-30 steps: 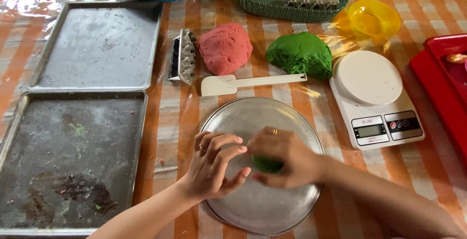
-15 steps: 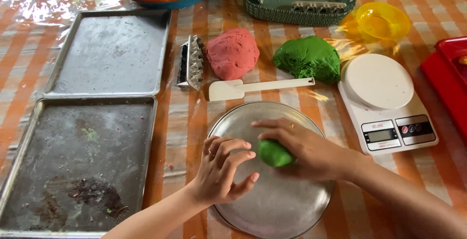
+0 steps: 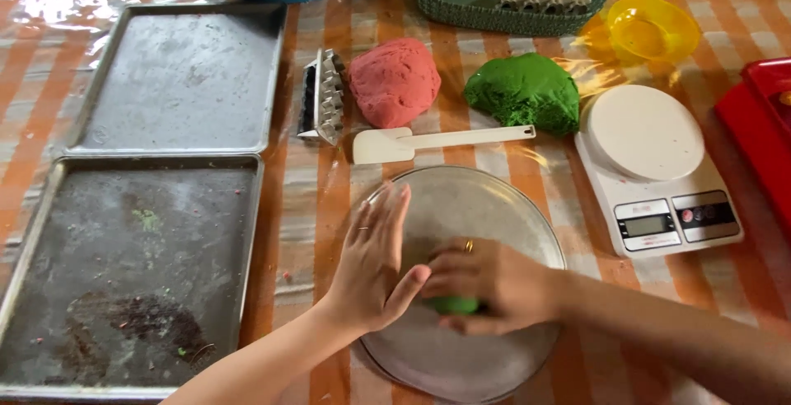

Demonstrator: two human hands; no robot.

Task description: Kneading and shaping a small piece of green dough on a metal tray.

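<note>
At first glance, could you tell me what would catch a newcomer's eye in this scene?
Two bare hands meet over a round metal plate at the bottom centre: the right hand presses a small green dough ball, the left hand flat beside it. Behind the plate lie a pink dough lump and a green dough lump, with a white spatula in front of them.

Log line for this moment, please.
right hand: pressing small green dough piece | left hand: open, alongside | on: round metal plate

Two baking trays (image 3: 181, 75), two big dough lumps (image 3: 394, 81), one kitchen scale (image 3: 655, 166), one spatula (image 3: 437, 141)
</note>
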